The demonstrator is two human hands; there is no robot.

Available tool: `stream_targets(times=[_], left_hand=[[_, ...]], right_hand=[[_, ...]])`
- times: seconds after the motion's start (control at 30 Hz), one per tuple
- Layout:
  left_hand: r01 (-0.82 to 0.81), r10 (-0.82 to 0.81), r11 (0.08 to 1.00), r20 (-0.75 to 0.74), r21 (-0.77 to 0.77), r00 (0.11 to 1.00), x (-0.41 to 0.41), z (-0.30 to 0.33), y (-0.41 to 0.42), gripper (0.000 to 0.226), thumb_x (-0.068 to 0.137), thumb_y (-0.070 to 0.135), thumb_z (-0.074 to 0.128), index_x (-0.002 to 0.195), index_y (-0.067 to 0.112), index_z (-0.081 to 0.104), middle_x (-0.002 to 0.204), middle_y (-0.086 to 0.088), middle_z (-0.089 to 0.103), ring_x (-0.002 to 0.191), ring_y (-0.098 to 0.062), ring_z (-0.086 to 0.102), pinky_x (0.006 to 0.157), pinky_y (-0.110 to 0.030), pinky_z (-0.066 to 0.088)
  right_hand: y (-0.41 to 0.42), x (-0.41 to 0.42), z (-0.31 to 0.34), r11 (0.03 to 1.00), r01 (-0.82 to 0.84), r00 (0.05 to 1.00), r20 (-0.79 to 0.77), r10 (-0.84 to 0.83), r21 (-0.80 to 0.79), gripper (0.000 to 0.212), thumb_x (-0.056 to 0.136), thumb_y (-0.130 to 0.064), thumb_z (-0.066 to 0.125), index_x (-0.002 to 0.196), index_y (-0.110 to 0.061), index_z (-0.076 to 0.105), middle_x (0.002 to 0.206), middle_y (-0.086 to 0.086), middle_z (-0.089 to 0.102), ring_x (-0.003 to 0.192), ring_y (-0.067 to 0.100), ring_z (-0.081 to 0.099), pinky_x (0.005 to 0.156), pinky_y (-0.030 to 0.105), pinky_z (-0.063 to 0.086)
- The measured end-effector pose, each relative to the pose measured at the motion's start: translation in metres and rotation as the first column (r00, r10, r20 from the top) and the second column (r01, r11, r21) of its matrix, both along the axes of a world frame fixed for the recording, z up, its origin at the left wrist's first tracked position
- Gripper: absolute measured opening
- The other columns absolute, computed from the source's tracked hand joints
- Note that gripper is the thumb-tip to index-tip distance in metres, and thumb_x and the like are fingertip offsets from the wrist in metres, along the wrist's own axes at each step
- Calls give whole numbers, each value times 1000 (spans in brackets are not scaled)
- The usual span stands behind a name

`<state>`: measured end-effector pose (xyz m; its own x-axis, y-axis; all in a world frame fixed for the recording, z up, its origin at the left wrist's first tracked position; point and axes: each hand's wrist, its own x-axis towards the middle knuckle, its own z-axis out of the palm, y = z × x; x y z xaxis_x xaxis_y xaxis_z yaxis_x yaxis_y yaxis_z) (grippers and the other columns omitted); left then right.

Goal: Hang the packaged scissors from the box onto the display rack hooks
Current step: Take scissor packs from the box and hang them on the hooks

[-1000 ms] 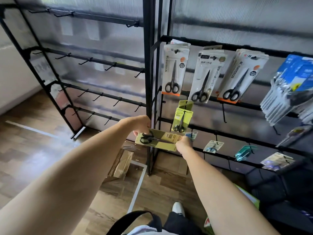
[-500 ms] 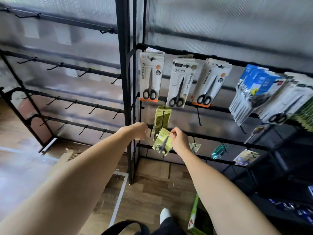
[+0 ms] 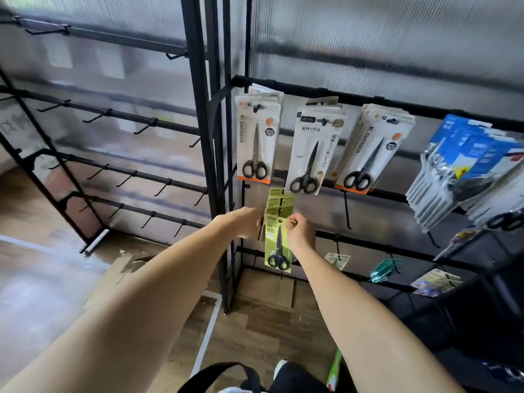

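A green-carded pack of black scissors [image 3: 278,248] hangs upright in front of the black display rack [image 3: 312,90]. My right hand [image 3: 301,231] pinches its top right corner. My left hand [image 3: 246,222] is at the pack's left edge, next to the hook's tip; its fingers are hidden behind the hand. Behind the pack, several more green packs [image 3: 280,201] hang on the same hook. Three stacks of white-carded scissors [image 3: 256,140] hang on the rail above.
An empty rack with bare hooks [image 3: 119,117] stands to the left. Blue and white packs [image 3: 465,168] hang at the right, small packs [image 3: 337,260] on the low rail. Flattened cardboard [image 3: 113,276] lies on the wooden floor; a green box edge [image 3: 334,370] shows near my feet.
The green pack turned from lying flat between both hands to hanging upright at the hook. My right hand rose to its top corner. The view shifted right.
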<state>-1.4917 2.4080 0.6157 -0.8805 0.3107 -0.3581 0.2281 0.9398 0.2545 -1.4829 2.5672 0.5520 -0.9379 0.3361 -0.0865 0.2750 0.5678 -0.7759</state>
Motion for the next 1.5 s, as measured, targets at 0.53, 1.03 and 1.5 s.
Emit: stream_targets(times=[0.53,1.03,1.5], left_hand=[[14,-12,999,40,-48,999,-21,5,8,35,93,10,46,126,15,56,122,-7,57,107,-27,57,80,-33,48],[261,-254,965,137,-34,957,62,-69,82,31,94,12,45,122,12,57,117,-10,59,106,-28,59,83,-32,49],[540,-527,838,143,-80,838,119,-111,273,40,95,40,55,129,20,52,128,-7,58,115,-27,56,88,-36,48]], right_hand=[[4,-20,-12,983,40,978,195,-76,182,30,94,-25,57,117,-7,53,124,14,61,115,34,58,89,39,49],[70,130,-52,980,-83,939,345,16,182,30,92,-27,63,116,-10,58,115,6,61,108,27,60,72,26,43],[229,245,-91,980,184,865,460,-201,83,38,86,-29,68,117,-9,58,122,10,63,117,27,58,94,31,45]])
